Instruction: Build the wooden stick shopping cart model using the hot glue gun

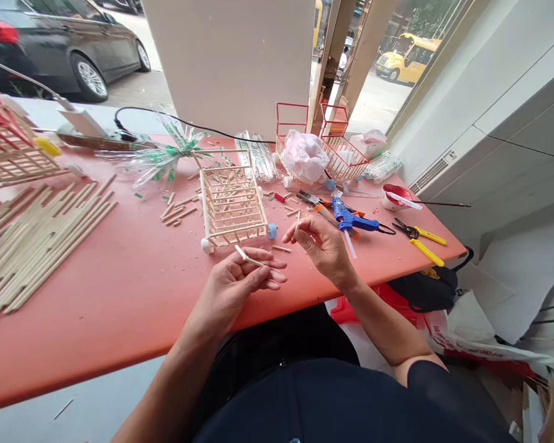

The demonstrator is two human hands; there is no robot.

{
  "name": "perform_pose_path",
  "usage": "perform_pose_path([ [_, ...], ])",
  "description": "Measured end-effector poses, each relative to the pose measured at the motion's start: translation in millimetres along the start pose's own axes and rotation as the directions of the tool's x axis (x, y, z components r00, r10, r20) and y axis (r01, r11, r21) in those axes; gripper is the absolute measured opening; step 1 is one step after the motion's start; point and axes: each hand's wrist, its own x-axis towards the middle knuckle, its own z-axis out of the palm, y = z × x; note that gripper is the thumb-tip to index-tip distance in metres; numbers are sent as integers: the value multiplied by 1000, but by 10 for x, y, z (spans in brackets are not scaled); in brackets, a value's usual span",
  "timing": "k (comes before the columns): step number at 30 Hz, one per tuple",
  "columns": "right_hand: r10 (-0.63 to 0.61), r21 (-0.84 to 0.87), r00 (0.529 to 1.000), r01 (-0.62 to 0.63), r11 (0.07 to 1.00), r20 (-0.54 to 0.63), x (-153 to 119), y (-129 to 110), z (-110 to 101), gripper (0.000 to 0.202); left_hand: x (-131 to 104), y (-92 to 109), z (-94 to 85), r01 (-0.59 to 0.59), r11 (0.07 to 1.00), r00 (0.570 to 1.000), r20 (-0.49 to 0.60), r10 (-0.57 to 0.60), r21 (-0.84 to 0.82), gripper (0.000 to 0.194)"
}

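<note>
My left hand holds a small joined piece of pale wooden sticks between thumb and fingers. To its right, my right hand pinches a short wooden stick upright between thumb and fingertips. The two hands are apart, above the table's front edge. Just beyond them stands a small cart frame of wooden sticks with white and blue caps as wheels. Short cut sticks lie around it. A blue glue gun rests on the table past my right hand.
Long sticks cover the left of the red table. Yellow-handled pliers, a red paint cup with a brush, and red-trimmed carts are at the right. Another cart stands far left.
</note>
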Motion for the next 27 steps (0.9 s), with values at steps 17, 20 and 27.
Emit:
perform_pose_path([
  [17, -220, -163, 975, 214, 963, -20, -33, 21, -60, 22, 92, 98, 52, -140, 912, 986, 138, 93, 385, 59],
  [20, -194, -180, 980, 197, 964, 36, -36, 19, -62, 23, 117, 112, 51, -143, 893, 982, 174, 75, 427, 59],
  [27, -144, -94, 980, 157, 983, 135, -41, 94, -41, 15, 137, 105, 3, -128, 882, 979, 200, 39, 453, 61],
])
